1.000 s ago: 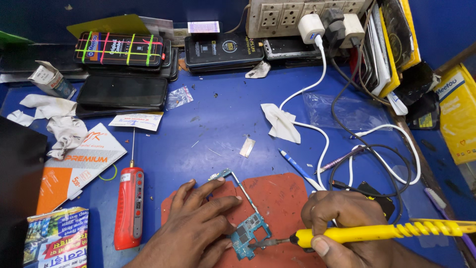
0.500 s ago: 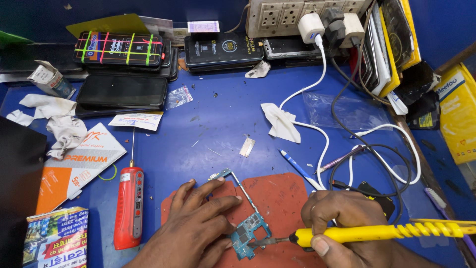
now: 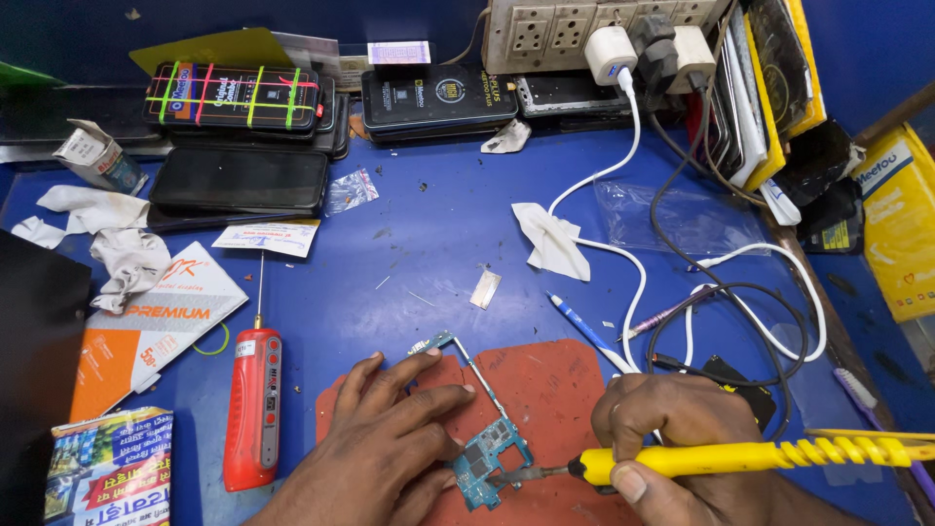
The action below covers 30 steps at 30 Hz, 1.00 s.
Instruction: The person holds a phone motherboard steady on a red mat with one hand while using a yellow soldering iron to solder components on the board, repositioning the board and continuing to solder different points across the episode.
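The right hand (image 3: 682, 443) is wrapped around the yellow handle of a soldering iron (image 3: 740, 456), thumb underneath, and the iron's dark tip touches the lower edge of a small blue circuit board (image 3: 492, 466). The left hand (image 3: 385, 443) lies flat with fingers spread, grasping nothing, its fingertips pressing the board's left side against a red mat (image 3: 545, 390) beneath both hands. A thin metal frame (image 3: 467, 365) runs up from the board past the left fingertips.

Left of the left hand lies a red electric screwdriver (image 3: 253, 404), tip pointing away. Further left, at the near edge, sits a colourful printed packet (image 3: 107, 468), and above it an orange and white flat package (image 3: 146, 326). Just beyond the right hand lie a blue pen (image 3: 584, 331) and loops of black and white cables (image 3: 740, 302).

Farther out from the left hand are crumpled white tissues (image 3: 117, 253), a white label slip (image 3: 265, 238) and a black phone (image 3: 239, 180) face up. Ahead of the right hand lie a folded white wipe (image 3: 550, 239) and a clear plastic bag (image 3: 682, 214).

At the far edge stand a small torn grey carton (image 3: 97, 156), a black box with bright coloured stripes (image 3: 234, 95), a black rectangular box with a round badge (image 3: 438, 95), and a white socket strip (image 3: 584, 29) with chargers plugged in. Far right of the right hand leans a yellow package (image 3: 896, 224)
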Motion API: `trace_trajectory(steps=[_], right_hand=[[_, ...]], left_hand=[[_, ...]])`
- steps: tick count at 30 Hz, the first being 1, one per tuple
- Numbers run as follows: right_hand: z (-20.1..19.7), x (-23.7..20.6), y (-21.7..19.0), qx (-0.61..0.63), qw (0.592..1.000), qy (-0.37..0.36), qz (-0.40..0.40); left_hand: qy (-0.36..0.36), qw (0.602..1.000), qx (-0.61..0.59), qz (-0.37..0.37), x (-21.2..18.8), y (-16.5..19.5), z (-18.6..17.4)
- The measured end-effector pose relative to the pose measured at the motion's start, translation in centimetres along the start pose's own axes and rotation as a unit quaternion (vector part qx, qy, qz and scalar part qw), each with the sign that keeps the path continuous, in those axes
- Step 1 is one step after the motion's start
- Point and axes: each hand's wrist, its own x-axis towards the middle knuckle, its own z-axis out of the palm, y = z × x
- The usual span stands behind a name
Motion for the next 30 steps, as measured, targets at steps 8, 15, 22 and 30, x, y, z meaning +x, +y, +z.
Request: trace_trajectory(steps=[8, 15, 22, 30], right_hand=[[-0.06, -0.01, 0.03, -0.006, 1.0, 0.004, -0.002], [-0.11, -0.1, 0.03, -0.009, 1.0, 0.003, 0.001], [-0.1, -0.11, 0.04, -0.007, 1.0, -0.001, 0.01], [-0.19, -0.11, 0.02, -0.009, 1.0, -0.002, 0.002]], left_hand=[[-0.006, 1.0, 0.003, 0.001, -0.12, -0.2, 0.05], [-0.008, 1.0, 0.006, -0.001, 0.06, -0.03, -0.09], [-0.006, 1.0, 0.005, 0.002, 0.06, 0.1, -0.15], [-0.008, 1.0, -0.001, -0.003, -0.03, 0.08, -0.16]])
